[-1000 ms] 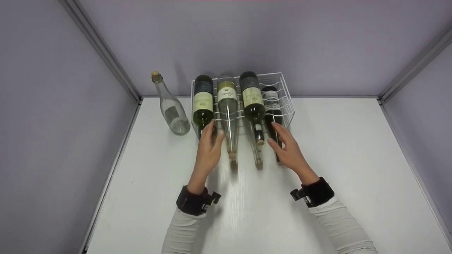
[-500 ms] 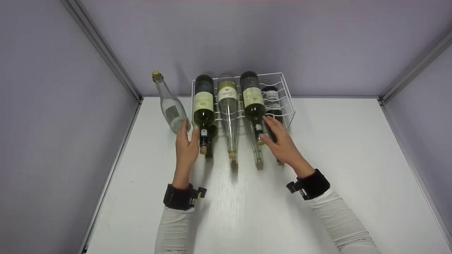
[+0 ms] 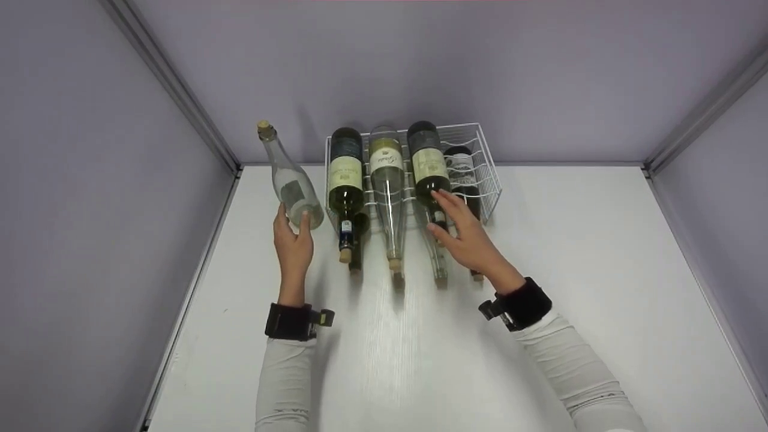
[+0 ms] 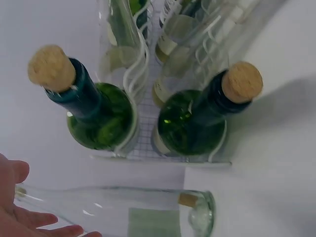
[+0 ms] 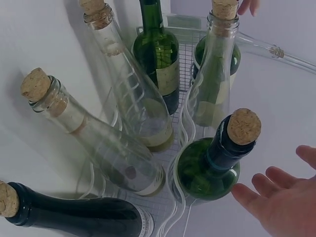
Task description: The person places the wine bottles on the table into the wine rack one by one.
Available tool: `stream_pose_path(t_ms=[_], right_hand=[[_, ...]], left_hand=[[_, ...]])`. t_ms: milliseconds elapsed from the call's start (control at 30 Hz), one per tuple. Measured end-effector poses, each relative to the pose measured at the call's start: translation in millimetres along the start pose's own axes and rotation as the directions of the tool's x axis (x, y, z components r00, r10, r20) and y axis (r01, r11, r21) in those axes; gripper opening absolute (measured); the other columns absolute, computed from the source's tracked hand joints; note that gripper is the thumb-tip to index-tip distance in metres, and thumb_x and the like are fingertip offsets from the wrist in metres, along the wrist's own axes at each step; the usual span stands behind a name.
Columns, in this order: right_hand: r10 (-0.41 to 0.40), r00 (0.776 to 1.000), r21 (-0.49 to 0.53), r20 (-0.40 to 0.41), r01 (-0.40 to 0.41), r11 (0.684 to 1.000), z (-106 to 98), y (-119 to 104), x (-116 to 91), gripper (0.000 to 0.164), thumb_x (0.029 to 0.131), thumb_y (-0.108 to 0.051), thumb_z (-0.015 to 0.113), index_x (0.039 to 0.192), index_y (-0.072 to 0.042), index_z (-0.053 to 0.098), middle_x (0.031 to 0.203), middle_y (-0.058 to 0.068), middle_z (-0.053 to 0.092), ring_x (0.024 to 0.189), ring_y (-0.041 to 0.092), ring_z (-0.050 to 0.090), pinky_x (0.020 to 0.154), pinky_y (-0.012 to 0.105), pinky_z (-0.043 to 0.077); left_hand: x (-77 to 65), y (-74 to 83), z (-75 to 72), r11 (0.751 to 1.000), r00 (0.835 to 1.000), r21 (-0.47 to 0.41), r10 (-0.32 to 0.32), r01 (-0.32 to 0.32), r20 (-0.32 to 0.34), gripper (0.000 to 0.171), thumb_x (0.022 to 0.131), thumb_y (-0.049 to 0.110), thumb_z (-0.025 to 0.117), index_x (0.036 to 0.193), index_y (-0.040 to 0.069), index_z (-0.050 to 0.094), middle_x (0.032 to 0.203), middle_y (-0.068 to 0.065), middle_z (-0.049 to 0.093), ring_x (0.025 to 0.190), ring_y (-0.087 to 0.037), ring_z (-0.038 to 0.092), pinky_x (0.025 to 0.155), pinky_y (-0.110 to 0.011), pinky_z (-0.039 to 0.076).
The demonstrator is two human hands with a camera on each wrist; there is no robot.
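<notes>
A clear corked bottle stands upright left of the rack; in the left wrist view this clear bottle runs sideways along the bottom. My left hand is at its lower part, thumb and fingers spread and overlapping its base. My right hand, fingers extended, is beside the neck of the right-hand upper green wine bottle. In the right wrist view, the right hand has its fingertips close to that green bottle, with nothing gripped.
A white wire rack holds two layers of corked bottles, necks toward me. A green bottle and a clear bottle share the upper layer. A dark bottle lies low at right. Grey walls enclose the white table.
My left hand has moved left from the rack's left bottle to the standing clear bottle. My right hand has shifted slightly left toward the upper green bottle's neck. The bottles stay in place.
</notes>
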State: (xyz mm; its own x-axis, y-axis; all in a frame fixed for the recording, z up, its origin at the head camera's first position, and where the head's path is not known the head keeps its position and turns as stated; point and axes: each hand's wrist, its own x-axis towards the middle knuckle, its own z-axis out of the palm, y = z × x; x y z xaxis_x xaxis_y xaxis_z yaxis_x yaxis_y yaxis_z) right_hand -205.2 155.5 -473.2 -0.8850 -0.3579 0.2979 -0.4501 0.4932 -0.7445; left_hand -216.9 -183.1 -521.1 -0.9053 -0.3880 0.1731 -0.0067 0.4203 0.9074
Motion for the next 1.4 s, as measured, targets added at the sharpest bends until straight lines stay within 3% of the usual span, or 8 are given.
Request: stream_pose_path(t_ms=[400,567,867,1400], right_hand=[[-0.027,0.999,-0.006,0.024,0.028,1.000,7,-8,8,0.064,0.099,-0.034,0.058,0.154,-0.014,0.033,0.156,0.018,0.028,0.140,0.035,0.030,0.109,0.061,0.026],[-0.025,0.999,-0.006,0.047,0.025,1.000,12,-13,11,0.065,0.099,-0.035,0.058,0.154,-0.012,0.032,0.157,0.018,0.026,0.142,0.035,0.028,0.110,0.061,0.024],[-0.037,0.996,0.012,0.081,0.036,0.999,19,-21,14,0.065,0.099,-0.037,0.058,0.154,-0.012,0.032,0.157,0.015,0.027,0.143,0.033,0.026,0.111,0.058,0.023],[-0.014,0.990,-0.030,0.139,0.018,0.999,26,-31,14,0.066,0.099,-0.042,0.057,0.155,-0.019,0.031,0.159,0.008,0.025,0.143,0.034,0.025,0.109,0.063,0.021]], left_hand=[[35.2,-19.3,1.6,0.999,0.995,-0.040,-0.014,0.010,-0.097,0.077,0.096,0.030,0.063,0.154,0.000,0.022,0.153,-0.023,0.029,0.136,-0.039,0.034,0.108,-0.048,0.033],[49.6,-17.8,5.0,0.999,0.996,-0.036,-0.031,0.028,-0.084,0.084,0.094,0.034,0.067,0.155,0.002,0.020,0.152,-0.023,0.030,0.137,-0.037,0.034,0.109,-0.047,0.032],[68.8,-17.1,10.7,1.000,0.996,-0.019,-0.021,0.020,-0.083,0.090,0.089,0.026,0.074,0.155,0.002,0.018,0.155,-0.021,0.026,0.143,-0.033,0.025,0.115,-0.041,0.024],[90.1,-26.0,9.6,0.999,0.999,0.039,-0.029,0.031,-0.043,0.098,0.084,0.025,0.080,0.156,0.005,0.017,0.157,-0.018,0.023,0.145,-0.030,0.020,0.116,-0.037,0.021]])
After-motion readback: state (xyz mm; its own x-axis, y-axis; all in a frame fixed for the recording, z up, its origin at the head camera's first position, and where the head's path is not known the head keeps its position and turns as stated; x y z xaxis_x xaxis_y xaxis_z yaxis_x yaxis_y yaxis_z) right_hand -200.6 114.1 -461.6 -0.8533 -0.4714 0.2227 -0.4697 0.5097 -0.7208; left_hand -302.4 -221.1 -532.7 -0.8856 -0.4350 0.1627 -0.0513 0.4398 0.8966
